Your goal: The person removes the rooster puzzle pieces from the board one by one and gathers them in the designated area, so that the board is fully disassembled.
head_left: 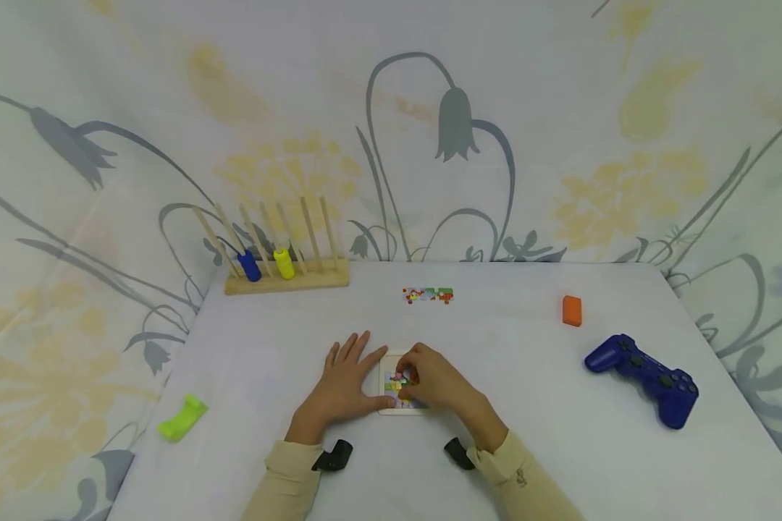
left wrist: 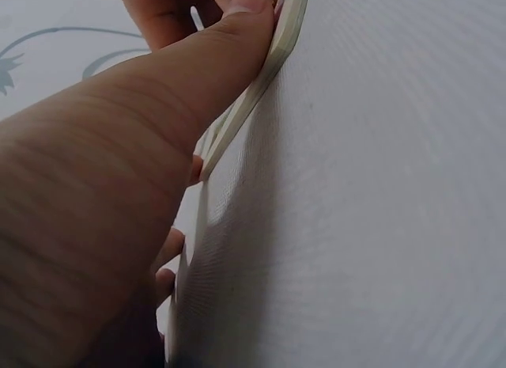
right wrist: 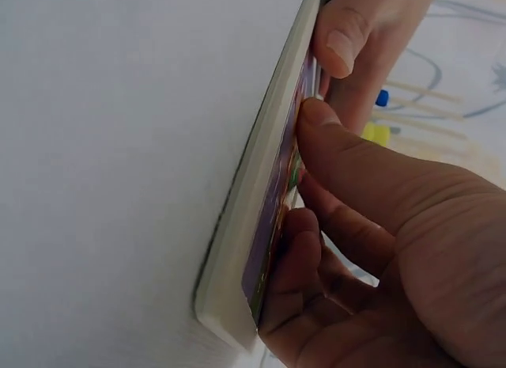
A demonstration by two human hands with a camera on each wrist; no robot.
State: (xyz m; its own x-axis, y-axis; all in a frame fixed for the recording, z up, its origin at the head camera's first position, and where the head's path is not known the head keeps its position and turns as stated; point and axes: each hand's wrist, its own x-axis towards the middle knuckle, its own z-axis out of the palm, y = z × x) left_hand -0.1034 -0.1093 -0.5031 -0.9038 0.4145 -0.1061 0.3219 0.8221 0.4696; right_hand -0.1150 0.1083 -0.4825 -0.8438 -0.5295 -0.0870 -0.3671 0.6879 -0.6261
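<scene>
A small jigsaw puzzle in a white frame (head_left: 382, 409) lies on the table in front of me. My left hand (head_left: 345, 383) is spread at its left side, with the thumb lying over the lower edge and straight fingers pointing away on the cloth. Over the right part of the puzzle, my right hand (head_left: 439, 380) bends its fingers and thumb and pinches a small puzzle piece (right wrist: 296, 175) at the picture's surface. That piece is mostly covered by the fingers. Beyond the frame lies a strip of joined colourful puzzle pieces (head_left: 428, 294).
A wooden peg rack (head_left: 287, 281) with blue and yellow beads stands at the back left. A lime green curved piece (head_left: 182, 418) lies at the left. To the right are an orange block (head_left: 571, 310) and a blue game controller (head_left: 645, 380).
</scene>
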